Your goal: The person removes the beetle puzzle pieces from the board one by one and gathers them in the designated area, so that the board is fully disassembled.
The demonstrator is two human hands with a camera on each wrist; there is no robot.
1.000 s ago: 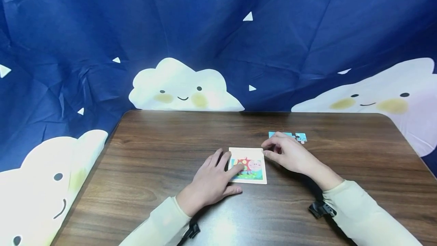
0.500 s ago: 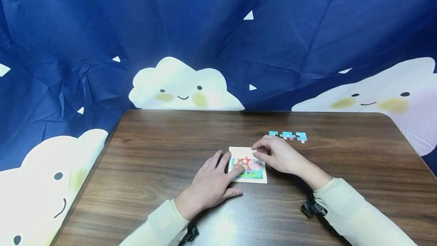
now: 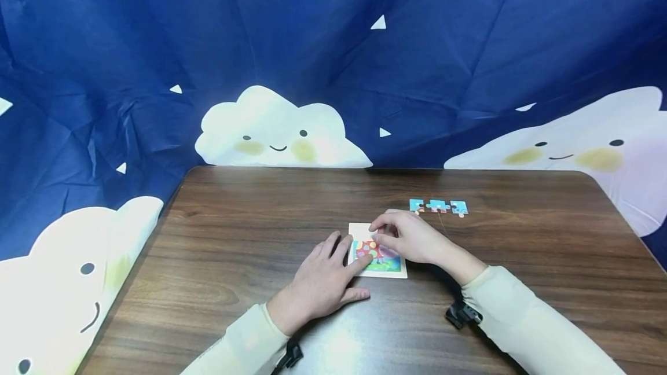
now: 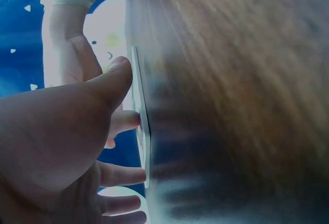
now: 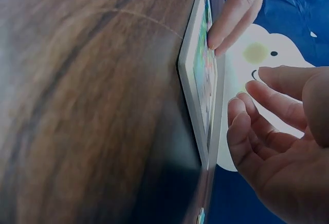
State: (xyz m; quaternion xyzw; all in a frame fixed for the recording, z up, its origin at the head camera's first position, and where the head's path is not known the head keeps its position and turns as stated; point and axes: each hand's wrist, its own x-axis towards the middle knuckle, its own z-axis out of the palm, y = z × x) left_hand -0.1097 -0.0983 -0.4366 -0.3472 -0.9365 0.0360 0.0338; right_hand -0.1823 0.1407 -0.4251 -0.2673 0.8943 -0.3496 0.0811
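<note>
- Leftward, over the upper part of the board, the right hand has been brought; one second ago it was held at the board's upper right corner.
- At the lower right of centre in the frame, the board is laid flat. Its bare upper strip is partly covered by the right fingertips, while a red spotted figure is seen on the printed part below.
- By the left hand, kept in place, the board seems to be steadied: its fingers are spread and fairly straight, the index laid on the printed part, the thumb beside the board's lower edge.
- Thumb and index of the right hand are brought close, the other fingers bent; whether anything is pinched cannot be told.
- Above and right of the board, three loose puzzle pieces are spaced in a row on the surface. They are more fully uncovered by the shift.
- Attention is thus judged to be turned to the bare strip; since the row is left outside, the picture is judged incomplete.
- Behind, a blue cloth is hung.
</note>
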